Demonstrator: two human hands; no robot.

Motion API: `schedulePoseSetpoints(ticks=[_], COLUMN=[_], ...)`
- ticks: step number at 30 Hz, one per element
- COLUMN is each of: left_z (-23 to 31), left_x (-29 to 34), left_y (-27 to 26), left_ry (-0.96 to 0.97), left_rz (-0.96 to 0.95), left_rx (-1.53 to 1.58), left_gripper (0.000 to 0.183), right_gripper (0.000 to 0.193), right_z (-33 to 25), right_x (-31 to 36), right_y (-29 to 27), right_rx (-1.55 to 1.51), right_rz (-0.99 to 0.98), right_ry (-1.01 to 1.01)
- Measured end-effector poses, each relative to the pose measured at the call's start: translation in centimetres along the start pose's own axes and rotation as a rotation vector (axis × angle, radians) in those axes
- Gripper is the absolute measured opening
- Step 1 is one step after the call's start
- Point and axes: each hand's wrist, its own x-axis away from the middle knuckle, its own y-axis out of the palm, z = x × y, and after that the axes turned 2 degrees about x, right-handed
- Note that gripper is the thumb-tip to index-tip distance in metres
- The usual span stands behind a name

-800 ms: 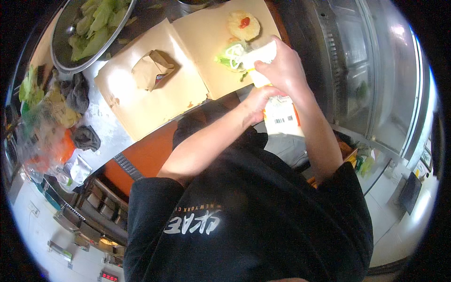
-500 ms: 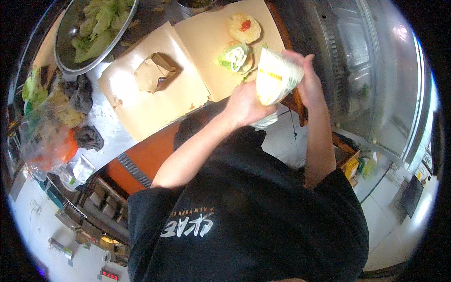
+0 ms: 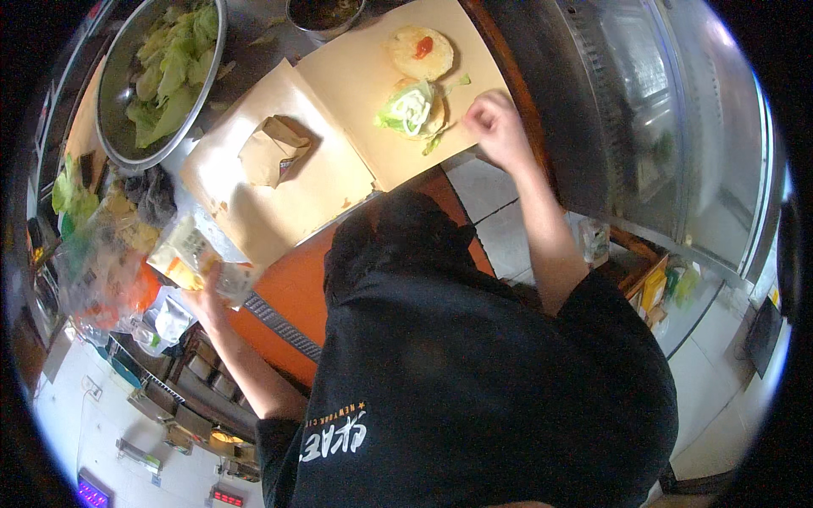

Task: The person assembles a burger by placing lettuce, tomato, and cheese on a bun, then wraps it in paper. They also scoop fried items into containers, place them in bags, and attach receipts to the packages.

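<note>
My left hand (image 3: 203, 296), far out to the left, is closed around a soft plastic sauce pouch (image 3: 188, 261) with pale and yellow patches. Beside the right edge of the brown paper-covered boards (image 3: 343, 63), my right hand (image 3: 500, 129) has its fingers curled in; whatever they hold, if anything, is hidden. Just left of it lies a bun half topped with lettuce and squeezed white sauce (image 3: 412, 110). Behind that, another bun half (image 3: 419, 55) rests cut side up with a dab of red sauce. A folded brown paper packet (image 3: 275, 151) sits on the left board.
A metal bowl of lettuce (image 3: 222, 59) stands at the back left, and a smaller metal pot (image 3: 326, 19) behind the boards. Clear plastic bags (image 3: 97, 262) and a dark cloth (image 3: 152, 196) crowd the left side. Glass panels (image 3: 669, 127) rise on the right.
My left hand has carried the sauce pouch from the front right of the boards over to the far left. My right hand has come off the pouch and curled up beside the lettuce-topped bun.
</note>
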Motion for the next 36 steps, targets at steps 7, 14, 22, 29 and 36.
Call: schedulePoseSetpoints(ticks=[7,14,22,29,36], left_z=[-5.9,-7.4,-9.7,-9.1,-7.8], left_x=[-9.2,-1.5,7.2,10.4,11.1], left_y=[-4.3,-2.0,3.2,9.4,11.6], left_ry=[-0.136,0.172,0.119,0.069,0.142], left_rz=[0.063,0.645,0.637,0.279,0.102], left_rx=[-0.158,-0.721,-0.501,-0.145,-0.198], left_gripper=[0.048,0.053,0.026,0.017,0.01], right_gripper=[0.024,0.012,0.018,0.018,0.019], right_z=[-1.0,-2.2,-2.5,-3.1,-3.6], right_x=[-5.5,1.1,2.5,5.6,5.7], right_y=[-1.4,0.0,3.7,7.1,9.4], right_rx=[0.4,-0.084,-0.046,0.165,0.219], right_rz=[-0.096,-0.204,0.08,0.133,0.357], right_ry=[-0.119,-0.089,-0.206,-0.231,-0.275])
